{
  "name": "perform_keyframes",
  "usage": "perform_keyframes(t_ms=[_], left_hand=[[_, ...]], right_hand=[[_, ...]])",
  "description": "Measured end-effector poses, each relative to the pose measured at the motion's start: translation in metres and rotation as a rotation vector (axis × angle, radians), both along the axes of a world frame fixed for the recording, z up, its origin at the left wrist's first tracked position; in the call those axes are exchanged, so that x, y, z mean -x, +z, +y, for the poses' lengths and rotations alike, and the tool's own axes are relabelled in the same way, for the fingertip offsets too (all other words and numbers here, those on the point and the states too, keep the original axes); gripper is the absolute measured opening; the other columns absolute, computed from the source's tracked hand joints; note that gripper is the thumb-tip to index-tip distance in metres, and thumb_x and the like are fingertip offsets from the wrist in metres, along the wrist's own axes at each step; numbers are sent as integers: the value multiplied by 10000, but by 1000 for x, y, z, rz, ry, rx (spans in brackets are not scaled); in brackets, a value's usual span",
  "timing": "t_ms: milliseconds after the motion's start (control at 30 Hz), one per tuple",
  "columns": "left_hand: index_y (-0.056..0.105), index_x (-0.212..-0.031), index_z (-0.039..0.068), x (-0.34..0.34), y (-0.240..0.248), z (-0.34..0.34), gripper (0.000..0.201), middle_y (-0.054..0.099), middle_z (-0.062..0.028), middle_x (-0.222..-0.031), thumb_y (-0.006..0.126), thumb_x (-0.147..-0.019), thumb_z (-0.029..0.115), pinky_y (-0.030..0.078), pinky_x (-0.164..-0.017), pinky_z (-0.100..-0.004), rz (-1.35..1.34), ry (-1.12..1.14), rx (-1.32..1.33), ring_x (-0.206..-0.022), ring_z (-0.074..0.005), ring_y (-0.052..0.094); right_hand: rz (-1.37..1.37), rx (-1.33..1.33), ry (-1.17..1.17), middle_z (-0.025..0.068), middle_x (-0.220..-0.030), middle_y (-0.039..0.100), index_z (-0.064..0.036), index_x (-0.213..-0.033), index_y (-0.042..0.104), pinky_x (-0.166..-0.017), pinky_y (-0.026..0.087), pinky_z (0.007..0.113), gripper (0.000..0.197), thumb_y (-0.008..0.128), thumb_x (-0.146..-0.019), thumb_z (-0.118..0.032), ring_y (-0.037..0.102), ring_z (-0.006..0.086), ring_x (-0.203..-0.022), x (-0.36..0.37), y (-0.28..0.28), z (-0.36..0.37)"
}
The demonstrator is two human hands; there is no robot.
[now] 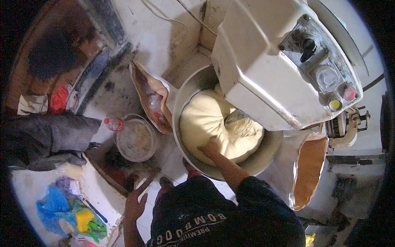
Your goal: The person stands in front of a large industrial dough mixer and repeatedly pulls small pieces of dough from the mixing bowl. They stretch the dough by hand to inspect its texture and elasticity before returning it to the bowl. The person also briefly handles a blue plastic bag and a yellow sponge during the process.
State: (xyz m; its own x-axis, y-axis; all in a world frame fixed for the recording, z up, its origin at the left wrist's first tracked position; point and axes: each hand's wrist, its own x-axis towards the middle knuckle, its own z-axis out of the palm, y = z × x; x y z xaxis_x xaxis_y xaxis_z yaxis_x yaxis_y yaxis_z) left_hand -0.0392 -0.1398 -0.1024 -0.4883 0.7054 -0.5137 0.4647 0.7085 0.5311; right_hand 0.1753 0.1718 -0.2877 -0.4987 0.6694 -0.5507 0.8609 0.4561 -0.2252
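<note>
A large mass of pale dough [205,117] fills much of a round metal mixing bowl [269,154]. My right hand [211,151] reaches over the near rim and rests against the dough, its fingers stretched out and partly sunk against the surface. Lower and to the left, my left hand [135,203] is beside the corner of a white-edged table, fingers apart and holding nothing that I can see. Over the bowl's right side leans the cream-coloured head of a dough mixer [263,70], which hides what is beneath it.
An opened paper sack [152,96] stands left of the bowl, another sack [310,168] with a brown inside to its right. A dusty round tub [135,140] and a red-capped bottle [113,123] are farther left. Coloured plastic bags [61,206] lie on the table.
</note>
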Motion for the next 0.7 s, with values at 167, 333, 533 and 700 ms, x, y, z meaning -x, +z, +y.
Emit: perform_keyframes(t_ms=[167,333,533,700], left_hand=[[544,-1093,50,-7,8,-1,339,568,-175,-1050,567,-811,236,405,-866,-419,-8,13,-41,-1001,-331,529],[547,-1083,37,-5,-10,-10,324,573,-170,-1047,567,-818,223,424,-843,-409,10,-55,-86,-987,-330,538],[544,-1076,28,9,-13,-9,317,571,-181,-1061,561,-822,218,420,-852,-422,18,-40,-1,-1008,-351,526],[539,-1077,24,2,3,5,309,562,-196,-1063,555,-824,200,408,-868,-415,-21,-65,-89,-1019,-350,519]], right_hand=[[-224,39,-184,109,-895,644,-65,-854,672,-740,496,348,246,598,-767,-284,620,241,-865,-26,-21,11],[-232,-106,94,140,-875,634,-73,-871,663,-692,499,409,217,508,-767,-183,621,270,-789,-93,33,0],[-74,-67,163,175,-917,606,-74,-926,645,-691,496,455,221,489,-791,-152,612,301,-764,-107,94,-10],[105,-50,-202,176,-965,574,-92,-1017,583,-734,467,496,276,546,-756,-172,581,327,-812,-53,16,-14]])
